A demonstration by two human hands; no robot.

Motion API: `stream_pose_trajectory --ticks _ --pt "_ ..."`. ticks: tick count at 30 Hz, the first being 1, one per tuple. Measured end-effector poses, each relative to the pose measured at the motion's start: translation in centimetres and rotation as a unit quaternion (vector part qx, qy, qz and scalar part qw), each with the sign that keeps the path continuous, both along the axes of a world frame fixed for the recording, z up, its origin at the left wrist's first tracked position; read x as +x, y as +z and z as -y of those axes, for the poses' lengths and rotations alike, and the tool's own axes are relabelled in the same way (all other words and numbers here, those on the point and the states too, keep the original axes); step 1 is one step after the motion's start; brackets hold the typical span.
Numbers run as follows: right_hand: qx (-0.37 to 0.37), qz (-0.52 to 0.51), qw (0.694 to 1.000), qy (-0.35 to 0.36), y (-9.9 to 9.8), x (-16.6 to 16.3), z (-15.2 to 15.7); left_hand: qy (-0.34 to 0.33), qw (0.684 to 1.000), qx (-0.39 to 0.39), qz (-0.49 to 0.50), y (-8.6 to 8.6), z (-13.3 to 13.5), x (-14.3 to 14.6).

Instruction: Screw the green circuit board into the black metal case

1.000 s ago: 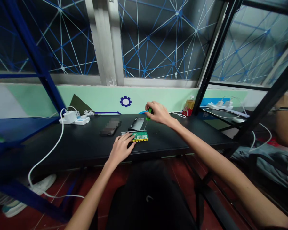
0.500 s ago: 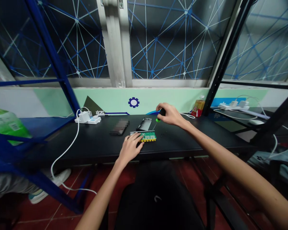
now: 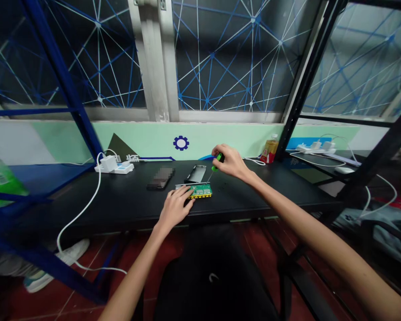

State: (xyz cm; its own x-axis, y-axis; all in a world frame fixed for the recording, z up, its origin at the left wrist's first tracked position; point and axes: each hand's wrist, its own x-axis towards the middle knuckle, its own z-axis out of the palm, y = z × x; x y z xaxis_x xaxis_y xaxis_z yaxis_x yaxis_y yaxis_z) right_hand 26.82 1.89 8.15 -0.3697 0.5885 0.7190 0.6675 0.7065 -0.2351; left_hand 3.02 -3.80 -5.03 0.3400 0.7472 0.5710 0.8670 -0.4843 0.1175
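A green circuit board (image 3: pixel 202 190) with a row of yellow terminals along its near edge and a metal strip along its far edge lies on the black desk (image 3: pixel 247 196). My left hand (image 3: pixel 174 207) covers the board's left end, fingers on top and thumb by the near edge, holding it down. In my right hand (image 3: pixel 230 161) is a green and black screwdriver (image 3: pixel 215 168), gripped by the handle and tilted. Its thin shaft reaches down to the board's far right corner; the exact tip contact is too small to see. Behind the board sits an open metal casing (image 3: pixel 196 173).
A dark phone-like device (image 3: pixel 161 178), partly blurred out, lies left of the casing. Toward the back left stands a white power strip (image 3: pixel 115 167) with its cable hanging over the front edge. A drink bottle (image 3: pixel 269 149) stands at the back right. Tiny dark bits (image 3: pixel 224 184) lie right of the board.
The whole scene has shifted slightly left as the head turned. The screwdriver handle shows more green now, turned in my right hand. My left hand stays on the board.
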Motion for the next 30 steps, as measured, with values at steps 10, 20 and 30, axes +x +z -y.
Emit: stream_pose_trajectory --ticks 10,20,30 --pt "0.032 -0.050 0.998 0.018 -0.68 0.15 -0.65 -0.011 1.000 0.016 0.013 -0.42 -0.25 -0.18" --pt "0.043 -0.057 0.997 0.022 -0.36 0.55 -0.29 -0.009 0.999 0.035 -0.005 -0.75 -0.50 -0.35" --pt "0.031 -0.045 0.998 0.021 -0.82 -0.11 -0.02 -0.011 1.000 0.026 0.001 -0.59 -0.41 -0.27"
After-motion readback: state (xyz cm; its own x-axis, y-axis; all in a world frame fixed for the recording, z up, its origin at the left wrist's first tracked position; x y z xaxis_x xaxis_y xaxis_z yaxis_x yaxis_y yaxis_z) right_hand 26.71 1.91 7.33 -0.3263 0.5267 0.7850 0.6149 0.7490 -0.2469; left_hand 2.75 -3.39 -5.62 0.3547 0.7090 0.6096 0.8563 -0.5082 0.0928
